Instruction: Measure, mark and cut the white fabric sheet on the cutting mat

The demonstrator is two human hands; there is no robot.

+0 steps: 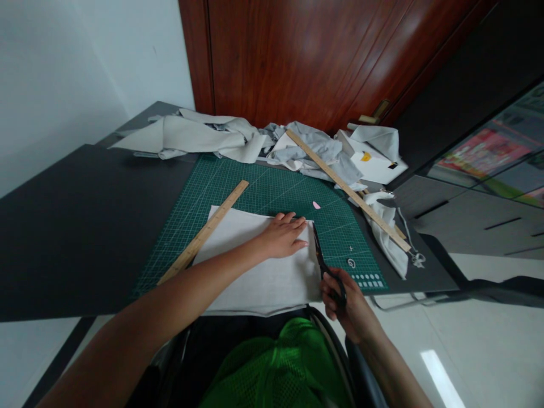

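A piece of white fabric [250, 283] lies flat on the green cutting mat [276, 184], its near edge reaching the table's front edge. My left hand [285, 235] rests on the fabric near its far right corner, palm down with the fingers stretched out. Black-handled scissors [321, 260] are in my right hand [346, 300], fingers wrapped around the handles. Their blades point away from me along the fabric's right edge. Whether the blades are parted is too small to tell. A wooden ruler [208, 229] lies slantwise across the fabric's left edge.
Crumpled pale cloth [212, 136] lines the back of the dark table [85, 226]. Another wooden ruler [340, 181] leans over grey cloth at the right, near a white box [372, 161]. A small pink piece [316, 205] sits on the mat. A white drawstring bag [385, 226] lies farther right.
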